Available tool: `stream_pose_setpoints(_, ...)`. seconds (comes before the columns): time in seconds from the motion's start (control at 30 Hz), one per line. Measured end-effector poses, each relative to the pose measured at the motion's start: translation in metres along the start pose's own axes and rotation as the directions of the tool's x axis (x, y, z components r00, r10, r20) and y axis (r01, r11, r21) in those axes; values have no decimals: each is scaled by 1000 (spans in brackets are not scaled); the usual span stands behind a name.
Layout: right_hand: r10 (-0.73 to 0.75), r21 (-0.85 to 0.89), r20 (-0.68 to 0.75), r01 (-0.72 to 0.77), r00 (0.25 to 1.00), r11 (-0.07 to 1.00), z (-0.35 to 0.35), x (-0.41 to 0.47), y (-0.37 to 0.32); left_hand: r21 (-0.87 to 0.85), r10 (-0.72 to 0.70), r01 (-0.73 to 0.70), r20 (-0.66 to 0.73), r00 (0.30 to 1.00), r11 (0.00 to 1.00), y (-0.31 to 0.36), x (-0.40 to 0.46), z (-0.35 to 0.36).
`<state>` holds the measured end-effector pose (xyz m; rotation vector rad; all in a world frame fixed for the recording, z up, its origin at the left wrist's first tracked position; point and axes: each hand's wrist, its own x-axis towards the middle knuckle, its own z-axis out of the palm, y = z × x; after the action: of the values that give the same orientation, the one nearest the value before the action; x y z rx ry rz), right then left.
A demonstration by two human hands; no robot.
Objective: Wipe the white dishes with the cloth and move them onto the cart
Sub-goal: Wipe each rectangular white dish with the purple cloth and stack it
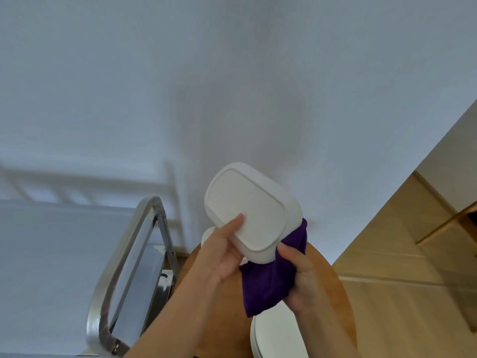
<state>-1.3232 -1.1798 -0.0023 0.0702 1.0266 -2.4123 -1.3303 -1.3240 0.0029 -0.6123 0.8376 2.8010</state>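
A white rectangular dish (254, 210) with rounded corners is held up in front of me, its underside turned toward the camera. My left hand (222, 250) grips its lower left edge, thumb lying on the base. My right hand (300, 280) clutches a purple cloth (271, 282) bunched against the dish's lower right side. More white dishes (271, 337) are stacked on the round wooden table (333, 285) below my hands. Another white piece (207, 232) peeks out behind my left hand. The cart (64, 254) stands on the left with its flat pale top.
The cart's chrome handle (124, 257) curves up beside my left forearm. A white wall fills the background. Wooden flooring (402, 254) and a wooden furniture edge (451, 220) show at the right.
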Motion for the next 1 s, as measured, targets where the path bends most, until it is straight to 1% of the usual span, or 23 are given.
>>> stream_pose_setpoints(0.03,35,-40,-26,-36,999,999,-2,0,1,-7,77,-77,-19,997,997,4,2,-2)
stream_pose_setpoints(0.1,57,-88,-150,-71,987,994,-8,-4,0,102,238,-234,-28,971,967,19,4,-8)
stream_pose_setpoints(0.17,7,27,-249,0,969,1000,-20,-5,-7,286,320,-308,6,947,907,39,2,-16)
stream_pose_setpoints(0.2,-37,99,-271,66,962,993,-23,-4,-15,390,322,-306,26,946,869,48,-1,-19)
stream_pose_setpoints(0.23,-95,122,-284,134,954,984,-24,-3,-26,495,306,-288,47,951,820,57,-3,-21)
stream_pose_setpoints(0.27,-154,47,-276,173,949,984,-21,-3,-38,603,276,-261,70,959,754,64,-5,-20)
stream_pose_setpoints(0.3,-214,-102,-233,195,949,976,-15,-1,-51,713,240,-234,96,966,661,69,-7,-18)
stream_pose_setpoints(0.33,-262,-296,-155,209,952,932,-7,2,-62,808,204,-219,125,971,547,72,-8,-16)
stream_pose_setpoints(0.37,-291,-486,-49,232,955,843,4,6,-73,875,164,-215,158,974,434,73,-8,-12)
stream_pose_setpoints(0.4,-294,-651,65,264,954,712,19,9,-81,914,116,-221,193,974,340,73,-7,-8)
stream_pose_setpoints(0.43,-281,-784,187,315,941,535,32,13,-87,935,54,-228,222,974,272,71,-7,-2)
stream_pose_setpoints(0.47,-263,-872,313,386,913,301,45,17,-89,943,-19,-238,249,968,231,70,-8,3)
stream_pose_setpoints(0.5,-192,-896,431,444,882,27,55,22,-89,945,-94,-249,274,957,212,69,-8,8)
stream_pose_setpoints(0.53,-68,-856,493,469,867,-216,62,27,-87,943,-159,-259,294,943,207,69,-9,12)
stream_pose_setpoints(0.57,73,-794,483,472,872,-383,65,31,-82,943,-206,-262,303,930,206,69,-10,14)
stream_pose_setpoints(0.6,204,-760,410,456,889,-463,66,34,-77,944,-238,-264,308,921,198,69,-11,15)
stream_pose_setpoints(0.63,294,-761,338,444,894,-474,64,36,-72,947,-264,-265,306,915,180,70,-13,14)
stream_pose_setpoints(0.67,350,-788,296,434,889,-436,61,38,-69,950,-288,-266,303,908,163,71,-15,12)
stream_pose_setpoints(0.77,404,-890,256,377,878,-257,60,42,-69,955,-336,-271,296,894,119,69,-21,6)
stream_pose_setpoints(0.87,386,-927,250,334,888,-168,56,45,-72,949,-318,-300,314,895,96,67,-23,7)
stream_pose_setpoints(0.9,364,-939,258,321,895,-121,54,45,-73,946,-311,-310,323,894,91,68,-25,7)
stream_pose_setpoints(0.93,333,-950,270,306,903,-58,51,44,-75,943,-302,-320,332,894,92,70,-27,7)
stream_pose_setpoints(1.0,236,-952,303,281,923,123,44,41,-78,933,-264,-336,359,895,131,75,-29,6)
